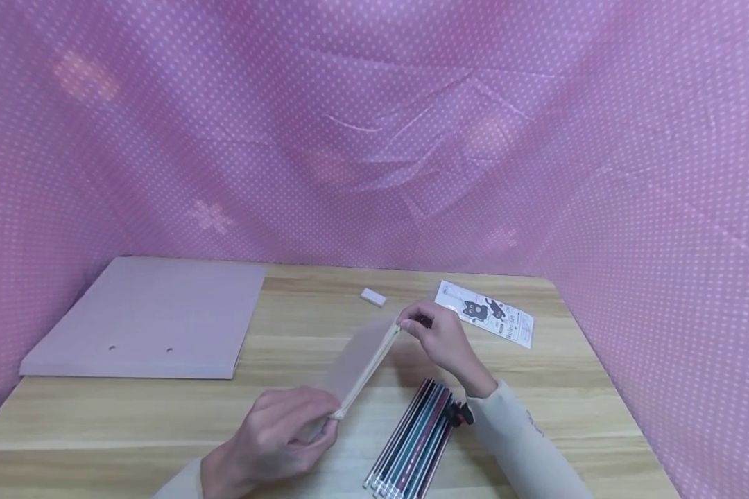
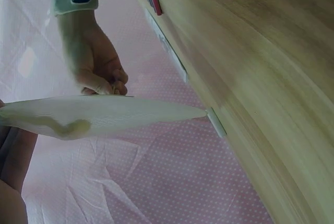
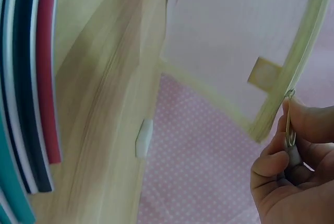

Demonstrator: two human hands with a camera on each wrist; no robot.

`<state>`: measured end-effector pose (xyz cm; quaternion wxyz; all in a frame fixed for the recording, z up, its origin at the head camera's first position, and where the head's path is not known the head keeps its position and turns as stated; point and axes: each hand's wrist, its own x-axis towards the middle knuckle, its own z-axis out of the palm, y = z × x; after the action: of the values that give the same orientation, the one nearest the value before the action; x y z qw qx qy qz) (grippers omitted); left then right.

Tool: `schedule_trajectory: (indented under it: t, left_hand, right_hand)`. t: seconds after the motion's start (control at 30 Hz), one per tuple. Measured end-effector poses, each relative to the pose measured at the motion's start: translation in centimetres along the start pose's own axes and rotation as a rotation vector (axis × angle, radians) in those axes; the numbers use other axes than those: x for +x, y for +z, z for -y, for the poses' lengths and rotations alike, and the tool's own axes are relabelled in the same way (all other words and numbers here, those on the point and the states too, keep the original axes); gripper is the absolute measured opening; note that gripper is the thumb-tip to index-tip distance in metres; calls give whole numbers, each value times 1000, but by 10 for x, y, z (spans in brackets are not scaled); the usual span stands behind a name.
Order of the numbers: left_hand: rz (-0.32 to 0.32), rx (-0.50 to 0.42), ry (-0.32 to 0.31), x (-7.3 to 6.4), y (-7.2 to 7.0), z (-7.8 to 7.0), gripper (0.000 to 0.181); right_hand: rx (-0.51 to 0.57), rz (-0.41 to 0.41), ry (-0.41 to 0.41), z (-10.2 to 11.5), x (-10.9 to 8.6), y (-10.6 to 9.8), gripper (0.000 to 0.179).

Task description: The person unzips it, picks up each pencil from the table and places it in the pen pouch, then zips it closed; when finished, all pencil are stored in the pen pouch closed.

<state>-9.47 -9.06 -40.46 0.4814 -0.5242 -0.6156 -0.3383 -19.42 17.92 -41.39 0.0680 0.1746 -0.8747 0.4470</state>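
A pale, see-through zipper pouch [image 1: 358, 357] is held up off the table, tilted, with its zipper edge on top. My left hand [image 1: 281, 433] grips the near end of that edge, thumb and fingers curled round it. At the far end, my right hand [image 1: 440, 339] pinches the zipper pull [image 3: 290, 125] between thumb and fingers. The left wrist view shows the pouch [image 2: 115, 114] from its side, with the right hand [image 2: 102, 62] beyond it. Below my right forearm lies a row of several pencils [image 1: 412, 443] on the table.
A white eraser [image 1: 373, 297] lies behind the pouch. To its right is a ruler set [image 1: 487, 313] in a package with black cat drawings. A large pale folder [image 1: 156, 319] covers the table's left side. Pink dotted cloth [image 1: 374, 173] hangs around the wooden table [image 1: 299, 333].
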Motion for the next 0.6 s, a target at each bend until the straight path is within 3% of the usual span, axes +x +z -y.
schedule_trajectory:
  t: [0.1, 0.3, 0.47, 0.6]
  left_hand:
    - [-20, -16, 41, 2, 1, 0, 19]
    - [-88, -36, 119, 4, 7, -1, 16]
    - [-137, -33, 176, 7, 11, 0, 16]
    - [-226, -27, 252, 18, 14, 0, 17]
  right_hand:
    - [16, 9, 40, -6, 3, -3, 4]
    - [183, 74, 158, -21, 9, -10, 7]
    - [252, 116, 191, -28, 12, -12, 10]
    - [298, 157, 211, -32, 14, -12, 14]
